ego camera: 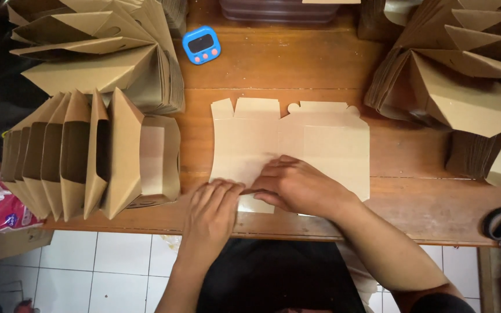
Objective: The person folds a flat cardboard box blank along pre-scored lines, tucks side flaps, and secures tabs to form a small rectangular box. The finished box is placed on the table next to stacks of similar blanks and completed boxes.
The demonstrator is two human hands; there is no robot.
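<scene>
Pressing down on the near edge of a flat unfolded cardboard box blank [297, 145], the right hand [297, 185] lies with its fingers together and pointing left, while the left hand [213, 206] rests just beside it, fingers curled and close together on the same edge. The blank lies on the wooden table [424, 208]; left of the blank stands a row of folded boxes [88, 153], and beyond it sits a small blue timer [201, 44].

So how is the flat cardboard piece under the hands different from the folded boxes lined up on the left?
The flat cardboard blank lies spread out on the wooden table, while the folded boxes stand formed and nested in a row. The blank is a single sheet pressed by the left hand and right hand; no hand touches the boxes. The boxes show open cavities; the blank shows only tabs. Both are plain brown cardboard.
</scene>
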